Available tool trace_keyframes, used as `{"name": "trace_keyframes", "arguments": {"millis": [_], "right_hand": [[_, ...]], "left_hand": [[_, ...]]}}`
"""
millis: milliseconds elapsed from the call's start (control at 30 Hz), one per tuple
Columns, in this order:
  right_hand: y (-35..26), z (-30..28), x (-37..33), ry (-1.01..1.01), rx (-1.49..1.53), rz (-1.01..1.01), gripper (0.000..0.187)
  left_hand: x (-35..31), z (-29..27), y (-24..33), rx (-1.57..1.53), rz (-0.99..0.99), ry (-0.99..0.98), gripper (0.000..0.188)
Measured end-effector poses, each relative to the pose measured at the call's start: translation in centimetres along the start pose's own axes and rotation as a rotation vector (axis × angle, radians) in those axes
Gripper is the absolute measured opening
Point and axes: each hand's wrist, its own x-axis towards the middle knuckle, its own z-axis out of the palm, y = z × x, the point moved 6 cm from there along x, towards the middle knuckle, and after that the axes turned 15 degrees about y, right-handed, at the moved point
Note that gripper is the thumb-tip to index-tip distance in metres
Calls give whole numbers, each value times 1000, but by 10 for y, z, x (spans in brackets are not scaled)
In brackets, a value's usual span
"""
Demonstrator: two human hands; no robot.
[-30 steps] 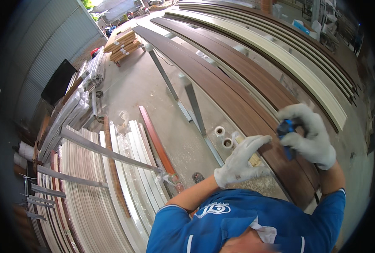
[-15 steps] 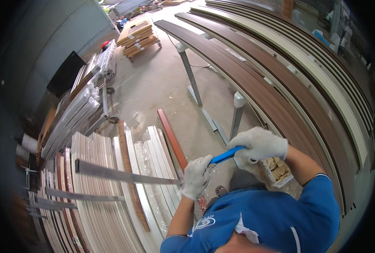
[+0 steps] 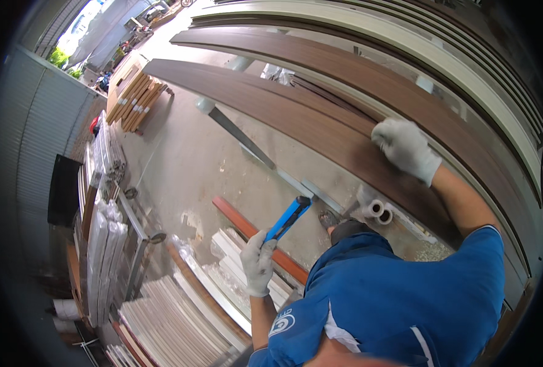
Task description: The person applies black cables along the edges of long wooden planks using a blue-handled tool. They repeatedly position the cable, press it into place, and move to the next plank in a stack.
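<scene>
My left hand [image 3: 257,263], in a pale work glove, is closed round the lower end of a blue and black utility knife [image 3: 288,218]. The knife tilts up to the right, above the floor and apart from the boards. My right hand [image 3: 406,147], gloved too, rests with curled fingers at the far edge of the nearest long brown board [image 3: 271,113]; its fingertips are partly hidden. The board lies across metal stands. Behind it runs a second brown board [image 3: 320,58].
Pale strips [image 3: 173,318] and a reddish-brown bar [image 3: 259,238] lie at the lower left. A wheeled rack [image 3: 138,232] holds wrapped profiles. Stacked wooden panels [image 3: 131,101] stand farther back. White rolls [image 3: 376,209] sit under the near board, beside a metal stand [image 3: 241,137].
My right hand has let go of the knife and moved onto the near brown board. My left hand keeps the knife, which now points more upward. The view has turned toward the boards.
</scene>
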Motion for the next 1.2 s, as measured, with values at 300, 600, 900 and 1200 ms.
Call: {"name": "trace_keyframes", "arguments": {"millis": [300,600,900,1200], "right_hand": [[-50,137,167,-108,113,149,11],[-195,293,392,15,159,-71,15],[-382,422,525,-59,642,-88,16],[-373,509,641,-186,912,-15,53]], "left_hand": [[170,-37,-60,-324,-236,98,44],[380,-140,-160,-328,-190,120,40],[603,-238,-202,-454,-222,25,42],[779,-178,-223,-621,-249,-136,33]]}}
